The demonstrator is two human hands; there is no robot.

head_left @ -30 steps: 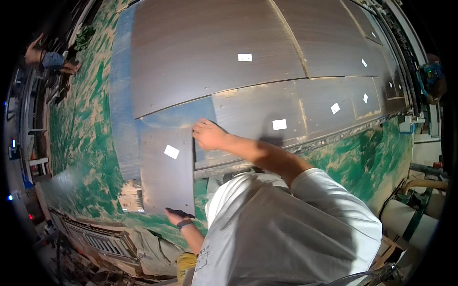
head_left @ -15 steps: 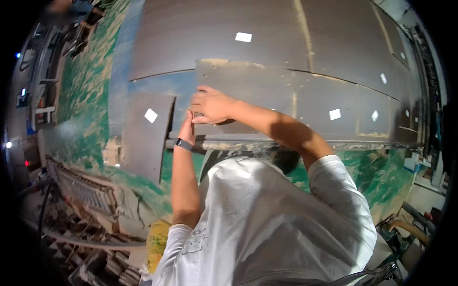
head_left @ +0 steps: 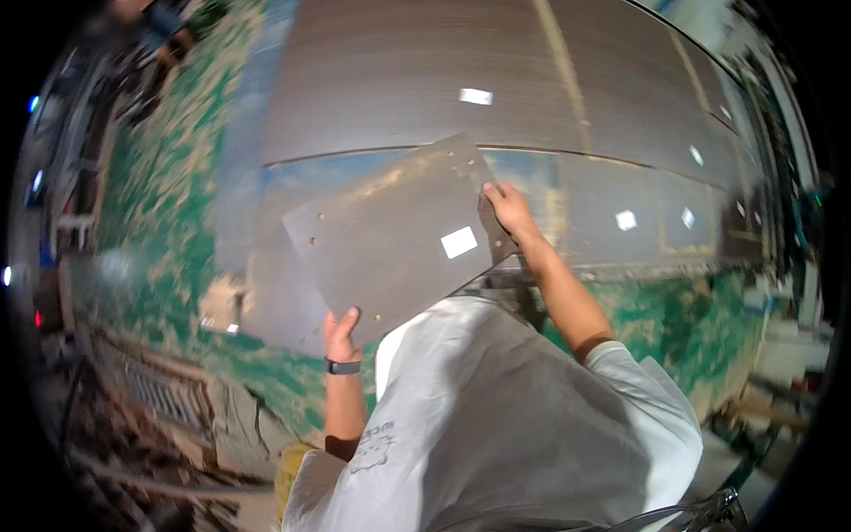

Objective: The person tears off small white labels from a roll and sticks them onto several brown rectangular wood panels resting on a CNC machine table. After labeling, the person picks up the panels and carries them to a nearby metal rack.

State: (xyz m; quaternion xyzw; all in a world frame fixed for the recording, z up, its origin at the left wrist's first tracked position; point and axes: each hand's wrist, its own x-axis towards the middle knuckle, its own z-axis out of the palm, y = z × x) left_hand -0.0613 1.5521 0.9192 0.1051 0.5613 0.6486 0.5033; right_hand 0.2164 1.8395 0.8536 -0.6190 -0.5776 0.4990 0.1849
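A grey-brown rectangular panel (head_left: 381, 244) is held up in front of me, tilted so its right end points up and away. Small drilled holes sit near its corners, and a white label (head_left: 459, 242) is stuck toward its right end. My left hand (head_left: 341, 335) grips the lower left edge, thumb on top, a dark band on the wrist. On the right short edge my right hand (head_left: 508, 208) is closed, thumb over the face. The fingers under the panel are hidden. Beneath it, partly covered, lies another grey panel (head_left: 270, 297).
Large brown panels (head_left: 390, 80) with white labels cover the surface ahead, dusty along their seams. Smaller labelled panels (head_left: 603, 208) lie at the right. The green floor (head_left: 168, 177) is streaked with dust. Scrap pieces (head_left: 124, 479) lie at lower left; a person (head_left: 164, 27) is far left.
The panel that lay flat on the surface is now lifted and turned, its left end toward me. My hands, close together before, have moved apart to opposite ends of it.
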